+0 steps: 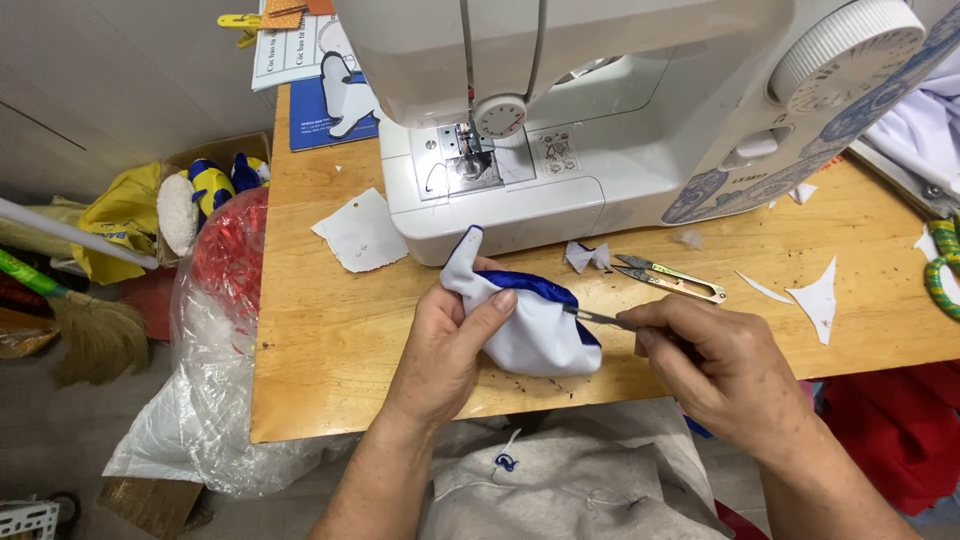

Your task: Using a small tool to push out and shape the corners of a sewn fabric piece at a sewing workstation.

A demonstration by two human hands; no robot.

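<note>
Fabric piece [525, 335] near table edge [340, 425]

table [330, 340]: matt wood | sewing machine [620, 110]: glossy white plastic | pouch [530, 325]: white cloth, shiny blue satin

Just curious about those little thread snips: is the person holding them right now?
No. The thread snips lie on the wooden table, apart from both hands; the right hand holds a thin metal tool.

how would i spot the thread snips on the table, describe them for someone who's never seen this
Start at the white sewing machine on the wooden table. Just before its base lie the thread snips, beside a small white fabric scrap. They alone are metal: gold handles, pointed silvery blades.
</note>
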